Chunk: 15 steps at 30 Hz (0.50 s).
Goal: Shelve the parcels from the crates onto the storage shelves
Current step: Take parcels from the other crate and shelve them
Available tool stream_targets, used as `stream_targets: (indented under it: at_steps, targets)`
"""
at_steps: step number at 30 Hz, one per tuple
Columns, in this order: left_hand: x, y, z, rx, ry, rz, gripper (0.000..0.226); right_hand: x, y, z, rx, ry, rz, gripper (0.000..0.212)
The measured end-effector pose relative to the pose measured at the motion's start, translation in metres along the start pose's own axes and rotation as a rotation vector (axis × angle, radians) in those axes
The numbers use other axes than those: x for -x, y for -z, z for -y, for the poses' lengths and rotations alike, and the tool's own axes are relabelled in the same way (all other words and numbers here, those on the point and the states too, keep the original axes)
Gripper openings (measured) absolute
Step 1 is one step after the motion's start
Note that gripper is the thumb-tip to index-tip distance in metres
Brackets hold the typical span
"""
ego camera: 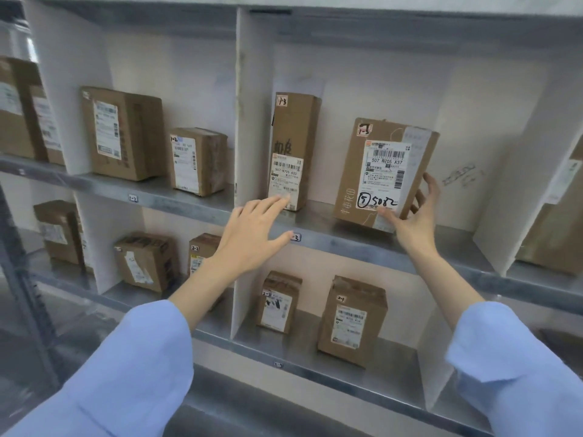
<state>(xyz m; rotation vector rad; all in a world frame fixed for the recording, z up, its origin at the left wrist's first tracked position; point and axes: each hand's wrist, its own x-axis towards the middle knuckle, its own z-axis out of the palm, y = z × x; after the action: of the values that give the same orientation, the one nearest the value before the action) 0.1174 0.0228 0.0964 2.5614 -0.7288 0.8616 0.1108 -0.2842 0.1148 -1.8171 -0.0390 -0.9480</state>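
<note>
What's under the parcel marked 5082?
Bare metal shelf lies under the tilted parcel, which the right hand grips. Shelf directly beneath it is hidden.

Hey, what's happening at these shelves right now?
A person in blue sleeves is shelving parcels. The right hand grips the 5082 box at its lower right corner; the box sits tilted on the shelf. The left hand is open, reaching toward the tall box standing in the same bay; whether it touches is unclear. Other boxes stand in the bays beside and below.
</note>
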Motion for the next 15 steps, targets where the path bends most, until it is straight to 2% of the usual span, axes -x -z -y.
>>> stream_targets:
  at_steps: [15]
  targets:
    - [-0.005, -0.019, 0.001, 0.005, 0.046, 0.066, 0.066, -0.018, 0.006, -0.027, 0.123, -0.090, 0.110, 0.097]
